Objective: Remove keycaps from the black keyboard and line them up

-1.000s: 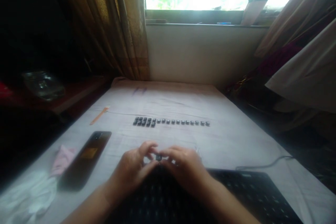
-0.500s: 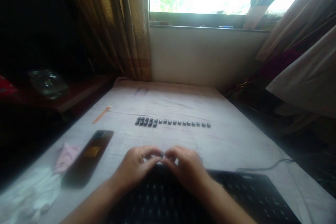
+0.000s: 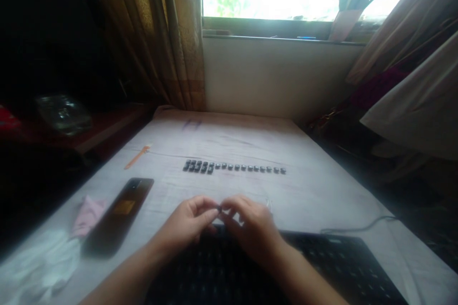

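My left hand (image 3: 186, 225) and my right hand (image 3: 248, 228) meet fingertip to fingertip just above the far edge of a black keyboard (image 3: 322, 267). Between thumbs and forefingers they pinch a small dark keycap (image 3: 218, 208). Both hands are closed in a pinch. Farther out on the white table (image 3: 315, 190) lies a row of removed dark keycaps (image 3: 232, 167), bunched two deep at its left end.
A dark phone (image 3: 118, 214) lies left of my hands, with pink and white cloths (image 3: 53, 248) beside it. An orange stick (image 3: 136, 157) rests farther back left. The keyboard's cable (image 3: 358, 226) trails right. Curtains and a window wall close the far side.
Both hands have lifted slightly away from the keyboard's edge with the keycap pinched between them. The view shifted a little.
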A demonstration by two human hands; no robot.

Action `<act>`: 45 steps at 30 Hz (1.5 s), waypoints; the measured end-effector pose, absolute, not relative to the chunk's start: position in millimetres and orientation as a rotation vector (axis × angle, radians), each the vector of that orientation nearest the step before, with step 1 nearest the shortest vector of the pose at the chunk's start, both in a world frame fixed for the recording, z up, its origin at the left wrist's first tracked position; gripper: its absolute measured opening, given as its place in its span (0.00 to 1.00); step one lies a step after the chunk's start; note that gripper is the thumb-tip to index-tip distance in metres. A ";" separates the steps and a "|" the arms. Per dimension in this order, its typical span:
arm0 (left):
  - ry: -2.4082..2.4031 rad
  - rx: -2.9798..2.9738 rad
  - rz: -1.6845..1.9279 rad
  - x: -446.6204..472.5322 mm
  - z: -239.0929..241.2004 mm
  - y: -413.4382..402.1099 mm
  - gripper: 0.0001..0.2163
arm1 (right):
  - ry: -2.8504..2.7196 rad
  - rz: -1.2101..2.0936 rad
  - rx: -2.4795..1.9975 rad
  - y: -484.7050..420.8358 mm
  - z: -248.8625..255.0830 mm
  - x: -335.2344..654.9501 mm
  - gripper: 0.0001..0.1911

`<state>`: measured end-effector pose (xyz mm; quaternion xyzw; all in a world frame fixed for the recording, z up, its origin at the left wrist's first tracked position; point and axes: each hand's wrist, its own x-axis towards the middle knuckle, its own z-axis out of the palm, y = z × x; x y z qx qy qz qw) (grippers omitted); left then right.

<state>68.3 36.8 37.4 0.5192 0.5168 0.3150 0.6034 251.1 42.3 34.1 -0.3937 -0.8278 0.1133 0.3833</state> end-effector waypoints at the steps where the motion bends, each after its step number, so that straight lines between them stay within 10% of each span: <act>1: 1.194 1.183 0.750 68.9 36.5 36.8 0.16 | -2.108 0.283 -1.002 42.3 34.0 250.2 0.07; 45: 1.795 1.674 1.012 9.0 1.9 74.7 0.18 | -2.267 0.364 -1.652 155.6 17.5 223.3 0.13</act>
